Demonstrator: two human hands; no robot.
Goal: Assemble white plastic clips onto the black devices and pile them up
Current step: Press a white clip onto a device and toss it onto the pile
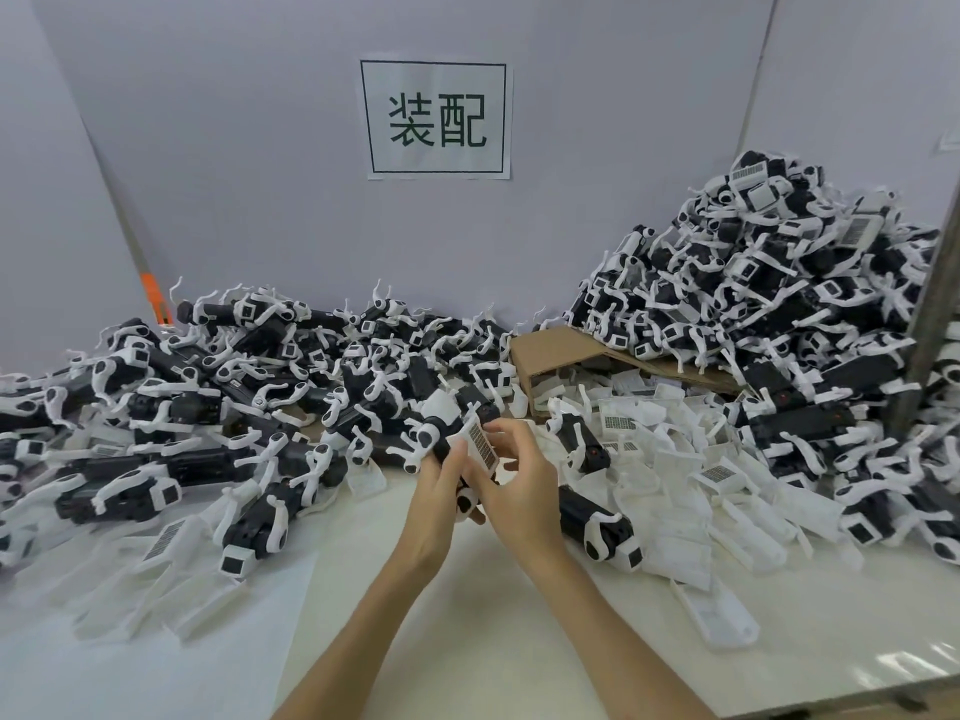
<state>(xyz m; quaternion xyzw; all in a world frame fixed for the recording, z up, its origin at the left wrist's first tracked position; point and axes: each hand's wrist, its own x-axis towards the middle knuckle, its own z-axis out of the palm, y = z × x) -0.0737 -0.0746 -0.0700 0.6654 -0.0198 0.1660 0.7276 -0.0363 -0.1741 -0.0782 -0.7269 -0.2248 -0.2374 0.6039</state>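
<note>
At the table's middle my left hand (440, 491) grips a black device (451, 433) with white arms, held tilted above the tabletop. My right hand (514, 475) pinches a white plastic clip (479, 443) with a barcode label against that device's top side. The device's lower end is hidden between my palms. A heap of black devices (218, 407) with white parts covers the left half of the table. A taller pile of devices (779, 283) rises at the back right. Loose white clips (670, 459) lie spread to the right of my hands.
A tipped brown cardboard box (558, 350) lies under the right pile, with clips spilling out. More white clips (171, 569) lie at the front left. A paper sign (437, 119) hangs on the grey back wall. A post (930, 314) stands at the right edge.
</note>
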